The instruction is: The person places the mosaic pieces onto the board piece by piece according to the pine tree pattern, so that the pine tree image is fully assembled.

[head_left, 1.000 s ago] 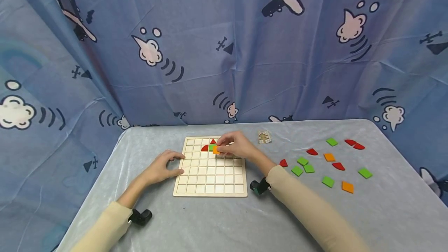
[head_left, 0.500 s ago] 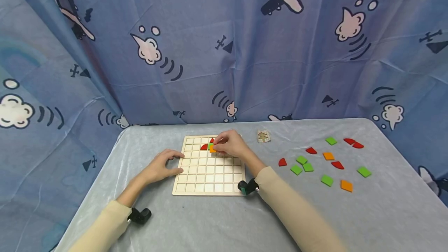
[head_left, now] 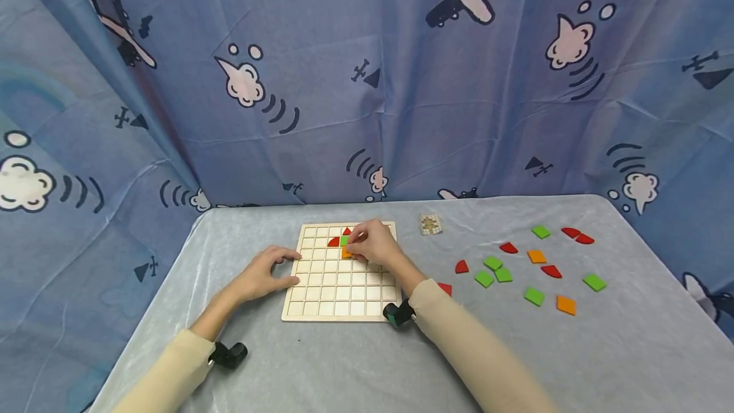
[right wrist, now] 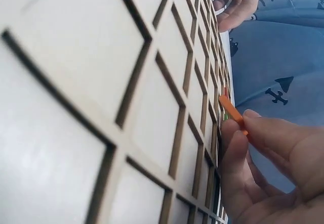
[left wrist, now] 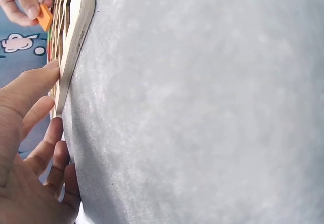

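Observation:
Between thumb and fingers, my right hand (head_left: 374, 244) pinches an orange square tile (head_left: 346, 252) over the wooden grid board (head_left: 343, 292). In the right wrist view the orange tile (right wrist: 233, 114) is tilted, one edge toward the board. Just behind it, a green square tile (head_left: 345, 241) lies in the grid, with a red quarter-round tile (head_left: 334, 242) to its left and a red triangular piece (head_left: 346, 231) beyond. My left hand (head_left: 265, 274) rests at the board's left edge, thumb and fingertips touching the rim, as the left wrist view (left wrist: 30, 143) also shows.
Loose green (head_left: 484, 278), orange (head_left: 566, 304) and red (head_left: 552, 271) tiles lie scattered on the grey cloth to the right. A small patterned card (head_left: 431, 224) lies behind the board's right side. A red tile (head_left: 445, 289) lies beside my right sleeve. A printed curtain (head_left: 298, 81) hangs behind the table.
My right hand has moved the orange tile slightly left, then a little toward me, over the board. A red tile near the right sleeve has come into sight. The left hand stays in place.

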`<state>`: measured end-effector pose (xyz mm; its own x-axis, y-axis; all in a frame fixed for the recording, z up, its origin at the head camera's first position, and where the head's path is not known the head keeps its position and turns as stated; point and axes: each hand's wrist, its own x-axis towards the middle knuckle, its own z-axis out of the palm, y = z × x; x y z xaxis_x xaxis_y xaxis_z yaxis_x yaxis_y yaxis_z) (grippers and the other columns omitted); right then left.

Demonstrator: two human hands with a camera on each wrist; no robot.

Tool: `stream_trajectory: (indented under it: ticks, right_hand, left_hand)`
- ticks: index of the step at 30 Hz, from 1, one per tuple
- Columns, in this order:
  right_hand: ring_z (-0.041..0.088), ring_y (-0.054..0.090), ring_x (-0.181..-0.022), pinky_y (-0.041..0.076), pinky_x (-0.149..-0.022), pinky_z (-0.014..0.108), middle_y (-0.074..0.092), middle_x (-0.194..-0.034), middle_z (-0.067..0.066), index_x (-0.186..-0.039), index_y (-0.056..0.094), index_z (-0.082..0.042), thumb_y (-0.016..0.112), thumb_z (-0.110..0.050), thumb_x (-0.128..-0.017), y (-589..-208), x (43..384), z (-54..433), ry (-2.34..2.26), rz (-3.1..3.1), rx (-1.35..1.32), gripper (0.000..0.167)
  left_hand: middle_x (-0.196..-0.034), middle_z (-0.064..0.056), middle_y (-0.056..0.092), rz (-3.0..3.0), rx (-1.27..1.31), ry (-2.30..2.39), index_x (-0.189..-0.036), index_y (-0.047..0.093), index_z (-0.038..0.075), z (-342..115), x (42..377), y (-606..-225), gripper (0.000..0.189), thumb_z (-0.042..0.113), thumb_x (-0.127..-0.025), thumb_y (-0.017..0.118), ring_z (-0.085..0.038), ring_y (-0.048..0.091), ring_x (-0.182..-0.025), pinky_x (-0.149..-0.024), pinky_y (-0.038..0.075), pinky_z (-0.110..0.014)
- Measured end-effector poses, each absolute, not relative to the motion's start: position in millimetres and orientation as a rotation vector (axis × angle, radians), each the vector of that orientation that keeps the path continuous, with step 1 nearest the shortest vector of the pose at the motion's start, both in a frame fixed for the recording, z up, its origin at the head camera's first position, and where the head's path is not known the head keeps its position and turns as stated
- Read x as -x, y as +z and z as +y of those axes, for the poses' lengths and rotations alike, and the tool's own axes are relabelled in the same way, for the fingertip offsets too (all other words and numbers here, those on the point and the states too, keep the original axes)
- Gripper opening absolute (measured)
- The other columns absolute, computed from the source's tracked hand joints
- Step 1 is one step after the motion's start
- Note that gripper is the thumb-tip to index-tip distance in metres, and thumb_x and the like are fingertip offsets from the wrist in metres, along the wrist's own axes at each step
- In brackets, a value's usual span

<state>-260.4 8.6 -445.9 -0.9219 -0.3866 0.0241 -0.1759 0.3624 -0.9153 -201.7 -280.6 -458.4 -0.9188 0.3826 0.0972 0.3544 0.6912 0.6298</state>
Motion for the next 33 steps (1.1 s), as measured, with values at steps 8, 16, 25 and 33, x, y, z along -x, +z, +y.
stream_trajectory:
  ticks: [8,16,25,33]
  right_hand:
    - [0.028,0.068,-0.063,0.05,-0.054,0.027,0.069,-0.07,0.009,-0.082,0.073,0.0,0.079,0.001,-0.087,-445,260,2,-1.498,2.528,0.54,0.007]
    - [0.026,0.069,-0.065,0.051,-0.056,0.028,0.067,-0.07,0.003,-0.079,0.073,-0.002,0.08,-0.002,-0.086,-441,258,0,-1.431,2.587,0.476,0.01]
    - [0.016,0.06,-0.065,0.049,-0.063,0.03,0.065,-0.074,0.0,-0.074,0.072,-0.008,0.083,-0.006,-0.085,-442,261,-3,-1.321,2.679,0.443,0.015]
    - [0.017,0.058,-0.069,0.049,-0.067,0.032,0.064,-0.074,-0.002,-0.072,0.071,-0.009,0.083,-0.006,-0.085,-443,263,-5,-1.275,2.706,0.466,0.017]
  left_hand:
    - [-0.126,-0.014,0.059,2.849,-0.602,1.033,-0.127,0.067,0.007,-281,202,-459,0.045,0.015,-0.086,0.084,-0.035,0.054,-0.111,-0.096,0.041,-0.054]
    - [-0.126,-0.013,0.059,2.845,-0.618,1.041,-0.127,0.066,0.007,-282,203,-460,0.045,0.014,-0.086,0.083,-0.034,0.054,-0.112,-0.096,0.042,-0.054]
    - [-0.126,-0.013,0.06,2.843,-0.617,1.04,-0.127,0.066,0.007,-282,204,-460,0.045,0.014,-0.086,0.084,-0.035,0.054,-0.112,-0.096,0.042,-0.054]
    - [-0.125,-0.012,0.06,2.845,-0.623,1.041,-0.127,0.067,0.009,-283,205,-462,0.045,0.016,-0.087,0.084,-0.033,0.054,-0.111,-0.096,0.042,-0.053]
